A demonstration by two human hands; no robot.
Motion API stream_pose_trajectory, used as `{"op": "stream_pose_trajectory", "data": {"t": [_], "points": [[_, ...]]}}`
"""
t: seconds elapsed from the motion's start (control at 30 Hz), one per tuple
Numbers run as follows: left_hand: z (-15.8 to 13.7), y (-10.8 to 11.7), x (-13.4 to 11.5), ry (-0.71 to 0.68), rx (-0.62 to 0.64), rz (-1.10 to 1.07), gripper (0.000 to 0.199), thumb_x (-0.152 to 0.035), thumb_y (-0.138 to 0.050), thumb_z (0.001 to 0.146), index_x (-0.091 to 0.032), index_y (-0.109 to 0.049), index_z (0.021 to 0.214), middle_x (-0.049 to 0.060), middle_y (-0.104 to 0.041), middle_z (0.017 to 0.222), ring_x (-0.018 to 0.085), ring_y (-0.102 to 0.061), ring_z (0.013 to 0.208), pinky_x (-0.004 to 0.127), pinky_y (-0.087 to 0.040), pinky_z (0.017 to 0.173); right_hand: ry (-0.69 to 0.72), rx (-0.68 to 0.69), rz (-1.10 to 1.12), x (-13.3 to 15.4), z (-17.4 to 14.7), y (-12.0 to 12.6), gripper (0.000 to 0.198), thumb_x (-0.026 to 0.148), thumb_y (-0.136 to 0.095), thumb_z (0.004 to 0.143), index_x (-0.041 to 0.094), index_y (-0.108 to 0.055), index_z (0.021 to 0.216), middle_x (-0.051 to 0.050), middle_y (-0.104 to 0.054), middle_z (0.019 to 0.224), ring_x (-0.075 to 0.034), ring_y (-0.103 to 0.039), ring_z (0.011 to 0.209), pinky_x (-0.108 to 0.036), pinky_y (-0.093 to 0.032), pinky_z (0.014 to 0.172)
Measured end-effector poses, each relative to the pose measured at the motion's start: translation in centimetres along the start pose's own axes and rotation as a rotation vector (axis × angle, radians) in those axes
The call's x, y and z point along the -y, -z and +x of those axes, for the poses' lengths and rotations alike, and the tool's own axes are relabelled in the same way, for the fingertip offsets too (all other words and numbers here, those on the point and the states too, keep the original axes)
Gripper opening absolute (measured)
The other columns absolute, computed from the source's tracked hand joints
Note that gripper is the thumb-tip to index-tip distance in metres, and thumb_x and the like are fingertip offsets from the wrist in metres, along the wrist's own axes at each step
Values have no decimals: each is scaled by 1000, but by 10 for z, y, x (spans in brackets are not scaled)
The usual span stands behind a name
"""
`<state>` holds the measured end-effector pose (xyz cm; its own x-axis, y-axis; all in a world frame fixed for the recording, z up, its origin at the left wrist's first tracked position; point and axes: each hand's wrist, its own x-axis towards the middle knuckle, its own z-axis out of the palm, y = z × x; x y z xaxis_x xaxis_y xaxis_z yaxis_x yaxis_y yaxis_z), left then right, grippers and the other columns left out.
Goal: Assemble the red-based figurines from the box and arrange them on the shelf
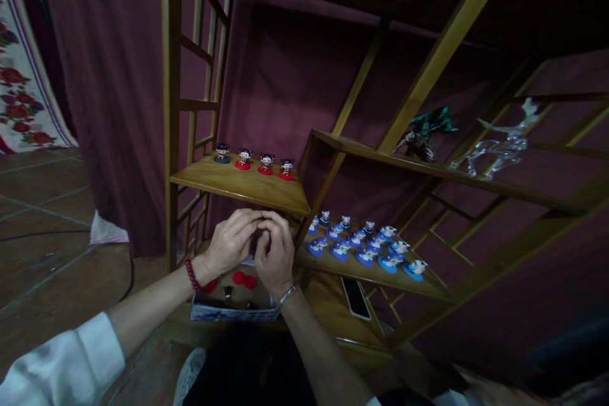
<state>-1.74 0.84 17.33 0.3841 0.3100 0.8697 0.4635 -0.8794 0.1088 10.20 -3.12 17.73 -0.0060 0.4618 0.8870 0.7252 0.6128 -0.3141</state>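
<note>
Above an open cardboard box, my left hand and my right hand meet with curled fingers. Their fingertips come together around something dark that the fingers mostly hide; I cannot make out what it is. Inside the box lie red round bases and a small dark-haired figurine piece. On the small wooden shelf just beyond my hands, several black-haired figurines stand in a row, most on red bases and the leftmost on a dark one.
Several blue-and-white figurines fill a lower shelf to the right. A phone lies on the board beneath. Higher right, a clear deer figurine and a green ornament stand on another shelf. A wooden post rises at left.
</note>
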Motion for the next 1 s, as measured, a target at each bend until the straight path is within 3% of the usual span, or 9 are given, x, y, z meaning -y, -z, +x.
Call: {"op": "stream_pose_trajectory", "data": {"t": [0.27, 0.4, 0.5, 0.77, 1.0], "points": [[-48, -35, 0, 319, 181, -131, 38, -6, -34, 78, -22, -58, 102, 7, -60, 105, 17, -53, 100, 32, -45, 89, -229, 121, -19, -25, -46, -25, 27, 3, -33, 73, 20, -50, 86, -7, -55, 98, -16, -52, 99, -34, -43, 89], [-68, -52, -2, 576, 444, -100, 42, -3, -36, 73, -25, -59, 101, 5, -60, 104, 17, -58, 94, 29, -46, 83, -368, 234, -72, -40, -72, -37, 28, 4, -34, 70, 21, -51, 85, -6, -55, 98, -17, -55, 95, -32, -45, 83], [-78, -61, -3, 685, 606, -55, 40, -4, -40, 70, -23, -61, 98, 6, -62, 98, 20, -59, 93, 31, -46, 80, -440, 334, -107, -50, -88, -43, 29, 3, -35, 70, 21, -53, 83, -5, -57, 90, -17, -57, 87, -29, -46, 77], [-109, -83, 1, 784, 800, -69, 36, -5, -43, 69, -17, -61, 98, 11, -66, 93, 22, -62, 90, 29, -46, 77, -545, 516, -255, -72, -126, -62, 30, -1, -40, 67, 20, -58, 78, -4, -62, 82, -17, -61, 76, -24, -44, 68], [-135, -97, 13, 804, 1046, -28, 29, -9, -47, 70, -15, -62, 94, 12, -65, 96, 20, -60, 94, 26, -44, 81, -711, 815, -286, -88, -142, -70, 28, 2, -49, 67, 18, -63, 85, -6, -67, 92, -16, -62, 86, -20, -42, 74]]}}
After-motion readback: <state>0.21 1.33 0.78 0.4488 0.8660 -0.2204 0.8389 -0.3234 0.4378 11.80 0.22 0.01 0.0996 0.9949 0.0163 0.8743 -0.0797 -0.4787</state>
